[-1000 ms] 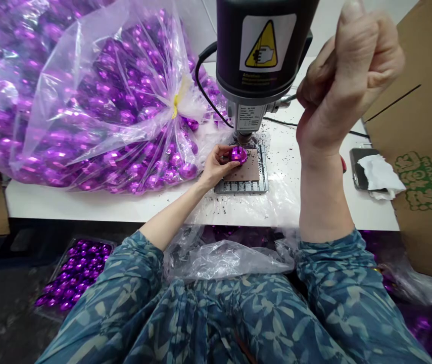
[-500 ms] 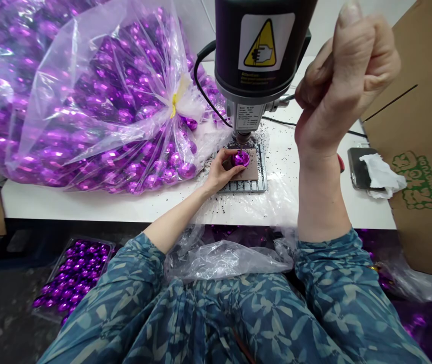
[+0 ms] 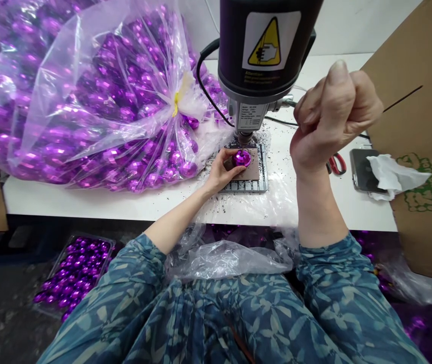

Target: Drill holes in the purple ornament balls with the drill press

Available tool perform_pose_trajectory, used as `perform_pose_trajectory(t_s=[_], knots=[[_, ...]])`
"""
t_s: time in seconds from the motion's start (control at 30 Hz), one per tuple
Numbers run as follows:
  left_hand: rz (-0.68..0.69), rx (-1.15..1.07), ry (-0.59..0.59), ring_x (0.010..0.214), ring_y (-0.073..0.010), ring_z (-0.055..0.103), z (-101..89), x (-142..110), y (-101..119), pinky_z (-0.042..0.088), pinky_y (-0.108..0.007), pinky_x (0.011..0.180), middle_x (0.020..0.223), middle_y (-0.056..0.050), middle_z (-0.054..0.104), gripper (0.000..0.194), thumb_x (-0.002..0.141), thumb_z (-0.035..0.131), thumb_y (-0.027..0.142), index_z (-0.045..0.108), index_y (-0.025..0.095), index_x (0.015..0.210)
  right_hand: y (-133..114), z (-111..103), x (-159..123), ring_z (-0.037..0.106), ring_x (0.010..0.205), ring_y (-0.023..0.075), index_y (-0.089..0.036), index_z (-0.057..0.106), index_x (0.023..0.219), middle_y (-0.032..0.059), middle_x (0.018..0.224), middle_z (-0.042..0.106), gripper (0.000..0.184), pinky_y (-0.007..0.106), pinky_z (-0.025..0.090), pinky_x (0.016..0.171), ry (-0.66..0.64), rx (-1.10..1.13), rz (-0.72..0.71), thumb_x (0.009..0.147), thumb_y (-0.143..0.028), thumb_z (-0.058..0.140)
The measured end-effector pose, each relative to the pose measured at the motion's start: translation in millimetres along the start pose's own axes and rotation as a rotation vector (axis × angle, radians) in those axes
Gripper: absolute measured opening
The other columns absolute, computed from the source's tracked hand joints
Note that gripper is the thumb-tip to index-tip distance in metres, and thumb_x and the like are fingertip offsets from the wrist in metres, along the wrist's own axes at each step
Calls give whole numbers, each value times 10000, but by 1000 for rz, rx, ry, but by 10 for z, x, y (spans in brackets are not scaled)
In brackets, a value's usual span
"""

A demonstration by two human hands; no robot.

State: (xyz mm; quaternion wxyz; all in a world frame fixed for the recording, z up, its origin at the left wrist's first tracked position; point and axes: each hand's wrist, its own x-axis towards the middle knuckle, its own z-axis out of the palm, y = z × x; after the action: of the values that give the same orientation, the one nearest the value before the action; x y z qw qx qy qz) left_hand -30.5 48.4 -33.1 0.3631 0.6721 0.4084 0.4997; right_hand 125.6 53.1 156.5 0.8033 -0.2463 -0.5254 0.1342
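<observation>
My left hand (image 3: 219, 169) grips a shiny purple bauble (image 3: 242, 158) with its fingers, holding it on a brown pad (image 3: 252, 173) directly below the chuck of a black bench drill (image 3: 261, 55). The pad lies on a slotted metal base (image 3: 244, 186). The chuck sits just above the bauble, and the contact point is hidden. My right hand (image 3: 333, 116) is raised in a fist around the thin feed lever (image 3: 290, 104) at the drill's right side.
A clear plastic bag (image 3: 87, 101) of purple baubles, tied with yellow, fills the left of the white table. Black specks lie around the base. Red-handled scissors (image 3: 337, 164), a phone (image 3: 363, 169) and tissue (image 3: 395, 174) lie right, beside a cardboard sheet (image 3: 420, 76). A bauble tray (image 3: 74, 275) sits below.
My right hand has moved down and left, bringing the lever with it. My left hand has shifted the bauble slightly right, further under the chuck.
</observation>
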Motion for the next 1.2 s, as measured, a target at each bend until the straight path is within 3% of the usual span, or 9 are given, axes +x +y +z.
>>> perform_pose_trajectory(t_s=[0.27,0.37,0.6,0.8,1.03,1.13,1.2], knots=[[9,-54,16,1221,-275,730,6,-8,8,610,-486,1080,1294,-124,727,568,875,843,597,613,227,1241,183,-77,-105,244,431,19,-204,153,620,-52,485,130,745,265,224,476,46,-65,-77,912,-708,618],[5,-59,21,1233,-272,722,12,-10,7,598,-485,1099,1289,-116,725,572,871,843,606,617,231,1239,267,-105,-125,190,409,6,-196,139,615,-60,485,69,747,254,201,458,48,4,-132,913,-645,657],[-5,-32,26,1240,-273,730,19,-6,-8,601,-473,1085,1310,-126,731,569,875,839,601,608,225,1235,243,-127,-214,193,396,33,-173,199,555,-51,441,153,708,275,188,469,31,56,-114,918,-551,675],[-32,-56,33,1241,-273,742,37,-8,7,613,-454,1067,1305,-137,747,583,864,853,597,593,220,1225,225,-143,-248,183,441,58,-186,158,547,-38,437,149,800,310,238,505,82,-89,-24,849,-749,640],[-36,-85,21,1232,-276,751,32,-8,47,625,-457,1052,1296,-149,755,586,872,845,599,578,213,1222,298,-231,-361,196,416,39,-159,177,493,-48,406,171,789,270,220,501,48,-43,-45,838,-679,660],[-35,-88,22,1213,-273,756,38,-1,35,628,-453,1041,1279,-147,759,575,872,851,579,576,209,1215,218,-146,-275,166,399,33,-178,160,519,-61,411,127,770,267,183,479,64,-5,-42,860,-669,645],[-33,-80,28,1201,-271,759,47,2,29,630,-451,1032,1273,-145,759,556,872,861,549,576,209,1207,126,-30,-95,179,387,31,-196,159,553,-67,427,134,685,261,160,460,81,16,-7,911,-555,619]])
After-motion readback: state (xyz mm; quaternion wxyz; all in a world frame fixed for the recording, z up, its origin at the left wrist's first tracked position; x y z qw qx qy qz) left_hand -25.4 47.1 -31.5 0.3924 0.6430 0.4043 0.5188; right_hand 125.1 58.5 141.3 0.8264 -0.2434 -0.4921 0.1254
